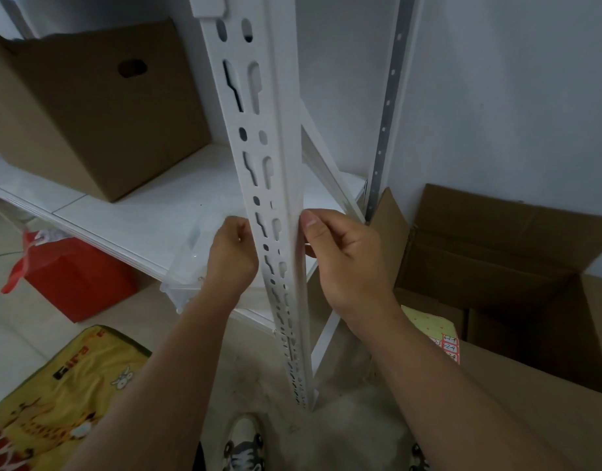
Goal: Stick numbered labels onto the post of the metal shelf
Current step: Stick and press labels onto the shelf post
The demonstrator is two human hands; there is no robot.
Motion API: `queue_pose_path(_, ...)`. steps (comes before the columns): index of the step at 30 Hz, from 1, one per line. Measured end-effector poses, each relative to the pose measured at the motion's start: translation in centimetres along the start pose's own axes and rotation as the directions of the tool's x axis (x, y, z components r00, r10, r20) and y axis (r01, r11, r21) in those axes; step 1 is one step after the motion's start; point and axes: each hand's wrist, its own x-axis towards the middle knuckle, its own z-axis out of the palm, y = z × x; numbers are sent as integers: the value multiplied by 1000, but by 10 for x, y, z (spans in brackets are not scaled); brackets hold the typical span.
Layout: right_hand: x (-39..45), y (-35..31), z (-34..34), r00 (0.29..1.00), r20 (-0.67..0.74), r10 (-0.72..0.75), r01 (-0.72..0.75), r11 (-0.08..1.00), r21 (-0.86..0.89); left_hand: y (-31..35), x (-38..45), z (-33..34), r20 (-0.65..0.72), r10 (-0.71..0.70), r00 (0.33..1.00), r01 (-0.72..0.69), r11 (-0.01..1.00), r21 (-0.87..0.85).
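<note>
The white slotted metal post (pixel 258 137) of the shelf runs down the middle of the view. My right hand (pixel 343 263) holds its right flange, the thumb pressed flat on the front corner and the fingers curled behind. My left hand (pixel 233 254) is curled against the post's left edge at the same height and seems to pinch that edge. No label shows on the post; the thumb may hide one. A yellow sheet of red-bordered numbered labels (pixel 444 338) lies on the cardboard box behind my right forearm.
A brown cardboard box (pixel 99 107) stands on the white shelf board (pixel 129 212). A clear plastic container (pixel 187 266) sits at the board's front edge. On the floor are a red bag (pixel 72 277) and a yellow printed mat (pixel 65 396). An open carton (pixel 517 266) stands at right.
</note>
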Motion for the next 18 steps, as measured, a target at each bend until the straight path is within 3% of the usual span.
queue_pose_path(4, -3, 3, 4, 992, -73, -104, 93, 985, -145, 26, -19, 3, -52, -55, 997, 33, 936, -352)
queue_pose_path(8, -3, 4, 10, 982, -126, -142, 120, 979, -165, 49, -40, 5, 4, -280, 960, 216, 732, -646)
queue_pose_path(10, -3, 4, 10, 989, -108, -104, 92, 990, -111, 57, -47, 7, 11, -303, 953, 229, 693, -683)
queue_pose_path(18, -2, 1, 9, 997, 8, 80, -81, 988, 129, 68, -58, 9, -58, -300, 952, 195, 741, -642)
